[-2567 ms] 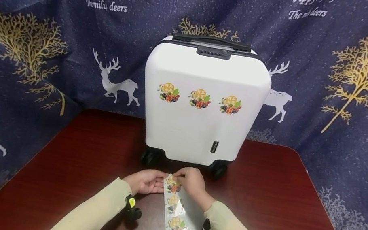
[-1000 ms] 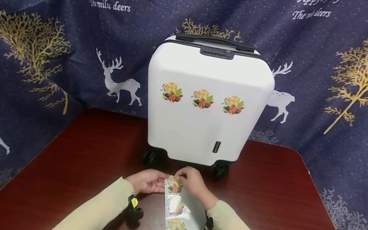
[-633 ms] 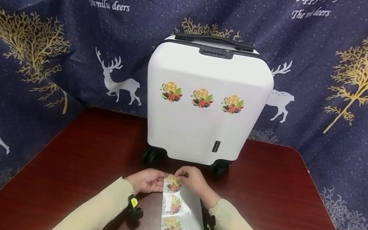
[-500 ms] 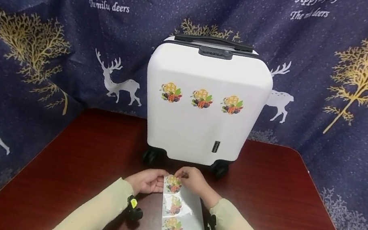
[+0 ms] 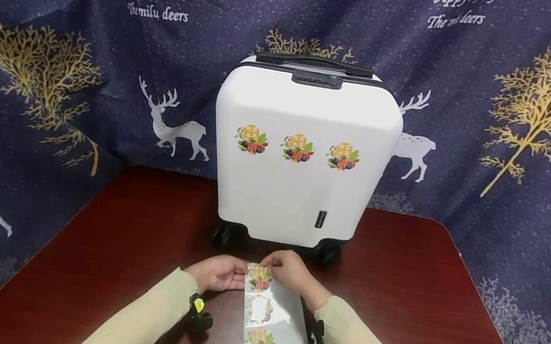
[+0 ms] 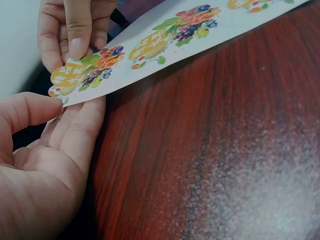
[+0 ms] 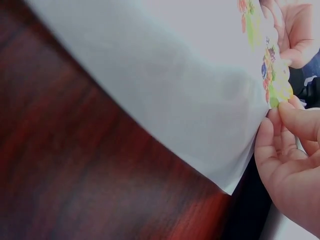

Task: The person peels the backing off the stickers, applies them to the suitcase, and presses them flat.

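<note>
A white sticker sheet (image 5: 286, 315) with three fruit stickers down its left side slants toward me over the table. My left hand (image 5: 220, 273) pinches its far left corner between thumb and fingers, palm turned up. At the far edge, my right hand (image 5: 289, 271) pinches the top sticker (image 5: 259, 278) with thumb and fingertips. In the left wrist view, that sticker's yellow end (image 6: 64, 75) sticks out past the sheet's edge, by the right thumb (image 6: 77, 45). The sheet's plain side (image 7: 185, 95) fills much of the right wrist view.
A white suitcase (image 5: 294, 191) with black wheels stands upright behind the hands, bearing a row of three fruit stickers (image 5: 298, 148). The dark red table (image 5: 394, 316) reaches back to a blue printed cloth (image 5: 185, 57). Each wrist wears a black camera (image 5: 200, 315).
Both hands keep nearly the same place and grip. The sheet's near end swung left, then slightly back right. The whole head view has shifted a little.
</note>
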Demonstrator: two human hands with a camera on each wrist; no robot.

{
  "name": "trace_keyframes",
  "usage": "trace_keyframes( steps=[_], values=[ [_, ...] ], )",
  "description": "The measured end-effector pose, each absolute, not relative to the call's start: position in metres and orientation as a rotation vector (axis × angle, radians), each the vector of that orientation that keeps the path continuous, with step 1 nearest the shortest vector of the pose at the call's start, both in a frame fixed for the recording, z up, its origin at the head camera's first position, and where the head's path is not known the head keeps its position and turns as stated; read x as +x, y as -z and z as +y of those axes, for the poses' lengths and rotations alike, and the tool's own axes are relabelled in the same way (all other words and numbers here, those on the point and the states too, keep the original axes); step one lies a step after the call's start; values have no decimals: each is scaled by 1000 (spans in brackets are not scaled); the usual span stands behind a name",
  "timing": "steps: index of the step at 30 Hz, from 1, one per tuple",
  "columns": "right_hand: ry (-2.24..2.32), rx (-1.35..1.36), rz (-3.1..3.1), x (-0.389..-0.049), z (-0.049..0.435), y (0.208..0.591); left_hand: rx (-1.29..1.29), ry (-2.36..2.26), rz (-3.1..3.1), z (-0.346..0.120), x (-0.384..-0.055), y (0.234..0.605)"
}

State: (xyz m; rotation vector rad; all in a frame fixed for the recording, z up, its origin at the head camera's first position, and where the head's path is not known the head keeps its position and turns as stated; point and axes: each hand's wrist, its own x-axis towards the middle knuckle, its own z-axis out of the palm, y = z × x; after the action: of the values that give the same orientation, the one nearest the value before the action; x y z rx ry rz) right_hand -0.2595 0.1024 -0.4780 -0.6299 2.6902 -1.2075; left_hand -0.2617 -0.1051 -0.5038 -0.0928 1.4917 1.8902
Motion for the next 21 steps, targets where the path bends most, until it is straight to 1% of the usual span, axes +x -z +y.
trace_keyframes(
  steps=[21],
  values=[
    [1290,-608,2538,-257,109,475,-149,-1886,1511,-103,-261,502]
  ],
)
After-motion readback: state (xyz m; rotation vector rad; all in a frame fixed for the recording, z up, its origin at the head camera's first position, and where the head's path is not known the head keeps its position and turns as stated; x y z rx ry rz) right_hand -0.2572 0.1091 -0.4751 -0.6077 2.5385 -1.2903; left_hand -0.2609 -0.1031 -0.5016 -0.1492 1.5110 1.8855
